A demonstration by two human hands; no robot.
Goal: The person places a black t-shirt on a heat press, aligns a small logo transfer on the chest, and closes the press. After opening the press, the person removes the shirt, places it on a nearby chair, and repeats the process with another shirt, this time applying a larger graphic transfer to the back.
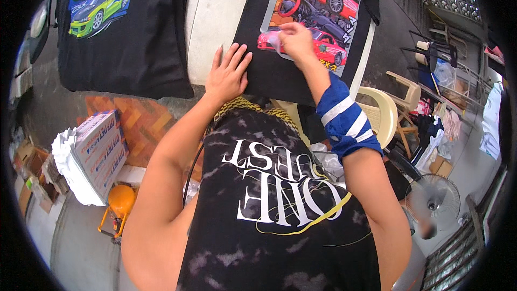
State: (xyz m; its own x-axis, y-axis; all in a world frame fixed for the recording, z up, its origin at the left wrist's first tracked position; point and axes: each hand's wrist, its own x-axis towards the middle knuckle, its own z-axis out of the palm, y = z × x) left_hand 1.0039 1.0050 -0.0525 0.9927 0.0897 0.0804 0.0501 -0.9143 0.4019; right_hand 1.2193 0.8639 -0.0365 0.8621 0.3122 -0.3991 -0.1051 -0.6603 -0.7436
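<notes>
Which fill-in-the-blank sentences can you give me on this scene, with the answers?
The hand lying flat is the person's ____ one.
The car beneath the other hand is ____.
The cars on the shirt at left are mainly ____.
The stripes on the blue cloth are ____.
Missing words: left; red; green; white.

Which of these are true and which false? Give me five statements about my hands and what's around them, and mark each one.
1. Your left hand lies at the left edge of the red-car shirt. True.
2. Your right hand is below the red-car shirt. False: it is over the print.
3. Your right hand pinches a thin pale piece. True.
4. The striped blue cloth wraps your left arm. False: the striped blue cloth is around your right arm.
5. The green-car shirt lies left of the red-car shirt. True.
</notes>
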